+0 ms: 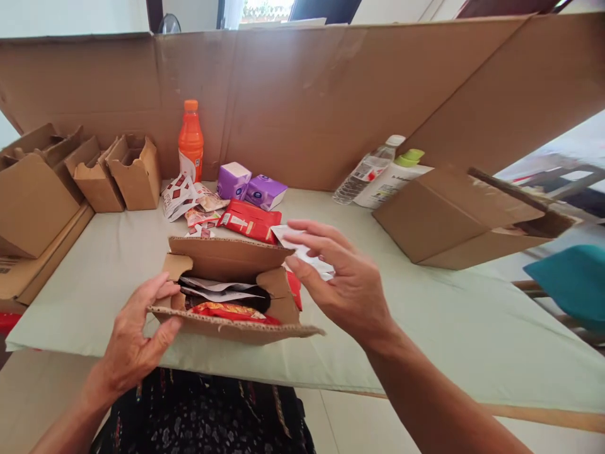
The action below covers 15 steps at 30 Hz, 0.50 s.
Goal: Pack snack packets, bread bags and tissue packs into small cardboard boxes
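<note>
An open cardboard box (pixel 212 255) stands near the table's front edge. Inside it lie white-and-dark flat packets (pixel 220 292) and a red-and-yellow food packet (pixel 231 312). My left hand (pixel 137 331) grips the box's left front corner, with the fingers at the side wall and the thumb at the front flap. My right hand (pixel 338 274) is open above the box's right back corner, fingers apart. Just behind those fingers a white packet (pixel 314 261) lies partly hidden. A red packet (pixel 250 221) rests behind the box, and another red item (pixel 293 290) shows at its right side.
Behind stand an orange drink bottle (pixel 191 145), purple tissue packs (pixel 266 191) and small snack packets (pixel 182 202). Cardboard boxes (pixel 135 173) line the left. At right are a clear bottle (pixel 371 170), a white bottle (pixel 390 183) and a tilted carton (pixel 439 214). A cardboard wall (pixel 293 107) borders the back.
</note>
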Motion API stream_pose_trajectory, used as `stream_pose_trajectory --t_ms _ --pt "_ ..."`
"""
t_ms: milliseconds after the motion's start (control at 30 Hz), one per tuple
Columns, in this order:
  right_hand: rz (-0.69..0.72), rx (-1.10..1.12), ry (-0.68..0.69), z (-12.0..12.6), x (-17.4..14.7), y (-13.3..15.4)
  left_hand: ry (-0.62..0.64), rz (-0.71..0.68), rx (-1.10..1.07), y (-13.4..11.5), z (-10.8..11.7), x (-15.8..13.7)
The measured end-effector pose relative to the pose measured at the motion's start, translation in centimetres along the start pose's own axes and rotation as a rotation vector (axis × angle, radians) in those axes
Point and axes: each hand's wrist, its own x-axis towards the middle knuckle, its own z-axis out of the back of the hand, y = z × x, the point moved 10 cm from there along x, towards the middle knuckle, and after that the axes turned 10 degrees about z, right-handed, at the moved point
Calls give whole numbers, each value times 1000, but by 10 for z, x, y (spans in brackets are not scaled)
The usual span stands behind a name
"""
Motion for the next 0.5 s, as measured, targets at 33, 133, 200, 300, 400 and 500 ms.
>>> stream_pose_trajectory --t_ms 33,133,200,300,400,500 --pt "-15 -33 -24 3 -1 -3 -20 19 19 1 0 4" --pt "-16 37 134 -11 -4 -13 -110 43 112 -1 4 11" --pt "24 152 315 -26 -13 -13 -180 23 170 -4 7 12" --pt "118 218 441 -35 -33 -6 -192 -14 214 -6 3 14" --pt "203 171 495 -42 -57 3 -56 -100 215 -6 -10 15" --pt "246 76 549 -53 -74 1 69 -158 201 -4 -17 13"
